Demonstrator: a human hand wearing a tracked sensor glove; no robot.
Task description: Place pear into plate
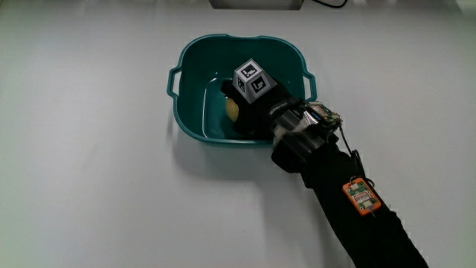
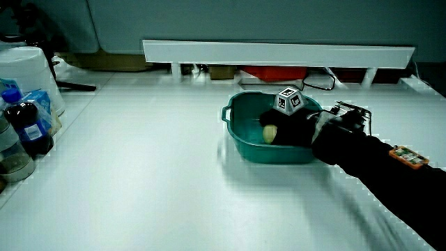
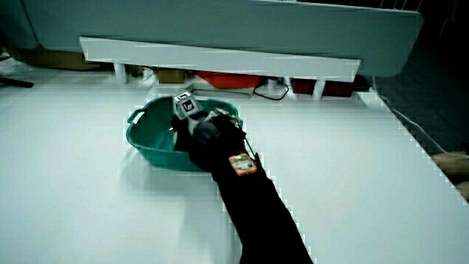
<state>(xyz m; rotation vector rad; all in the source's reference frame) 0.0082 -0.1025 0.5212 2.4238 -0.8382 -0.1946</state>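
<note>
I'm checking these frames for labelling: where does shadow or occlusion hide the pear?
Main view: the hand covers most of the pear inside the teal basin. In a side view the pear shows clearly beside the glove. In a side view the forearm blocks it entirely.

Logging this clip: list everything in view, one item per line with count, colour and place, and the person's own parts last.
basin: one, teal, two handles, on the table; it stands in for the plate.
pear: one, pale yellow-green, inside the basin under the hand.
table: one, white, bears everything.
partition: one, white, low, at the table's edge farthest from the person.
bottle: one, dark with a blue cap, at the table's edge among other containers in a side view.
tag: one, orange, on the forearm.
cube: one, white with black pattern, on the back of the hand.
forearm: one, black sleeve, reaching over the basin's rim.
hand: one, black glove, inside the basin on the pear.
</note>
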